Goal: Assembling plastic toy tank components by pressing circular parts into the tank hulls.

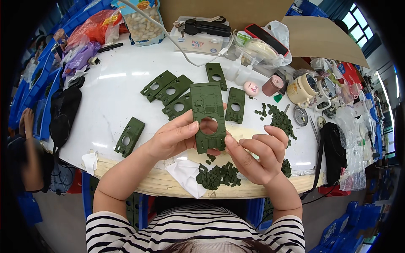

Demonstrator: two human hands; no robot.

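My left hand (177, 134) grips a dark green plastic model tank hull (207, 101) with a large round hole, held upright above the table's front edge. Its thumb lies on the face beside the hole; the other fingers pass behind. My right hand (259, 158) is at the hull's lower right edge, with the thumb tip against it and the other fingers curled. Any tiny part between those fingertips is too small to see. Below the hands lies a pile of small green parts (218, 176), beside a white tissue (185, 177).
More green hulls (130, 137) lie around the white table. Another heap of small parts (282, 120) is at right, near tweezers (314, 128), a pink thread spool (273, 85) and mugs (301, 90). Farther back stand a clear box (200, 40) and a cable (168, 36).
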